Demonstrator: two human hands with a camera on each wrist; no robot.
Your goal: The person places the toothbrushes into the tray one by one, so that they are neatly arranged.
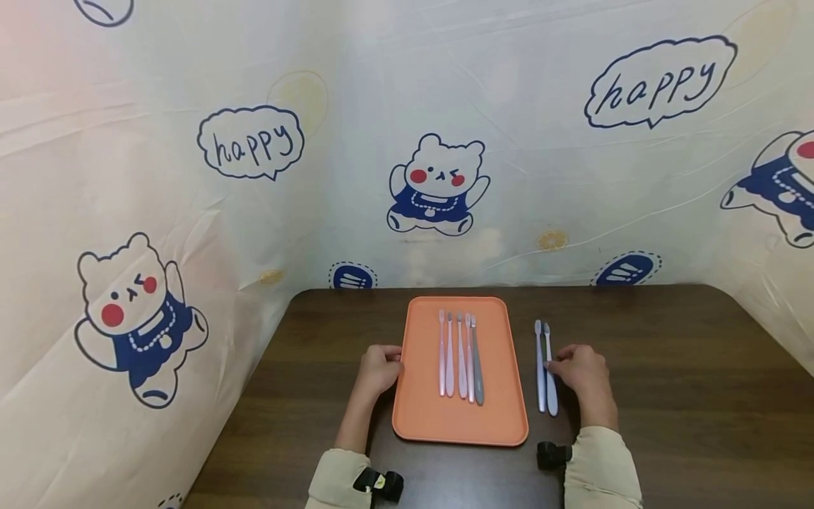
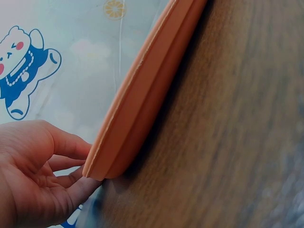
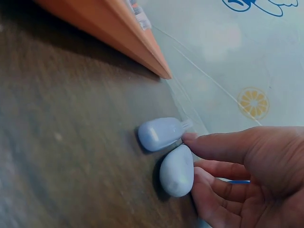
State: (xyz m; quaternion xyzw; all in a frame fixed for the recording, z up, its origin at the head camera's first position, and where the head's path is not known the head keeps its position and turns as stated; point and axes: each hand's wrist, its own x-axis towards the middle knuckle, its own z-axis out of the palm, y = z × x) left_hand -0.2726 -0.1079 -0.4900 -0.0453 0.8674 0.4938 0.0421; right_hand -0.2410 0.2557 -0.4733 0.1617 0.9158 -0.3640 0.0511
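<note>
An orange tray lies on the table with several toothbrushes side by side on it, pink, pale and one grey. At the tray's left side my left hand pinches the rim between thumb and fingers; the left wrist view shows the hand at the edge of the tray. Right of the tray, my right hand pinches the outer, pale blue toothbrush. Its rounded handle end faces the right wrist camera. Close beside it lies a lilac-blue toothbrush.
The dark wooden table extends to both sides. A printed sheet with cartoon bears hangs behind it and along the sides. Black wrist cameras sit on both sleeves, the right one near the tray's lower right corner.
</note>
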